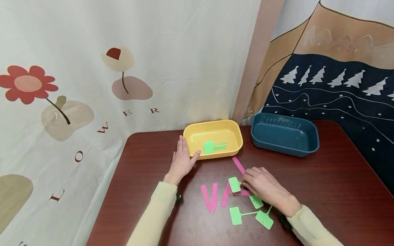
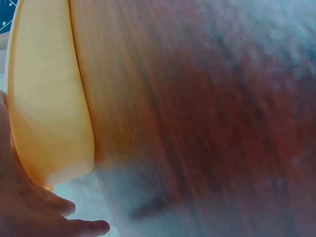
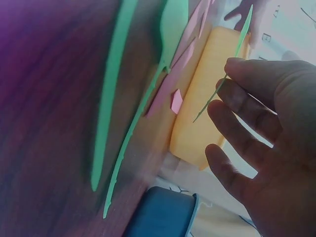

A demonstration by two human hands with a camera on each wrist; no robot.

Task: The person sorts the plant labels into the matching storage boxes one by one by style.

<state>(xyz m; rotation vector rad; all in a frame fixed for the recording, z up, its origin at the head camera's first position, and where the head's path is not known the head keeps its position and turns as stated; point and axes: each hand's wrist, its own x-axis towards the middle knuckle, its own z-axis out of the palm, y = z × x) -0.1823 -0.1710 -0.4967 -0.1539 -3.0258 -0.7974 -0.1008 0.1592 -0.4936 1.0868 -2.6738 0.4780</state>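
Observation:
My right hand (image 1: 266, 186) pinches a green T-shaped plant label (image 1: 234, 184) between thumb and fingertip, above the scattered labels on the table. In the right wrist view that label (image 3: 243, 37) appears edge-on. My left hand (image 1: 181, 162) rests with fairly straight fingers against the left side of a yellow basin (image 1: 197, 133), the thumb near its front rim. Inside the basin lie several green labels (image 1: 209, 147). More green labels (image 1: 236, 216) lie below my right hand, some partly covered by it. Several pink pointed strips (image 1: 214, 198) lie between the hands, some overlapping.
A dark blue basin (image 1: 284, 147) stands to the right of the yellow one, with a gap between them. Both are near the back edge of the dark red wooden table (image 1: 147, 164). Printed curtains (image 1: 184, 61) hang behind the table.

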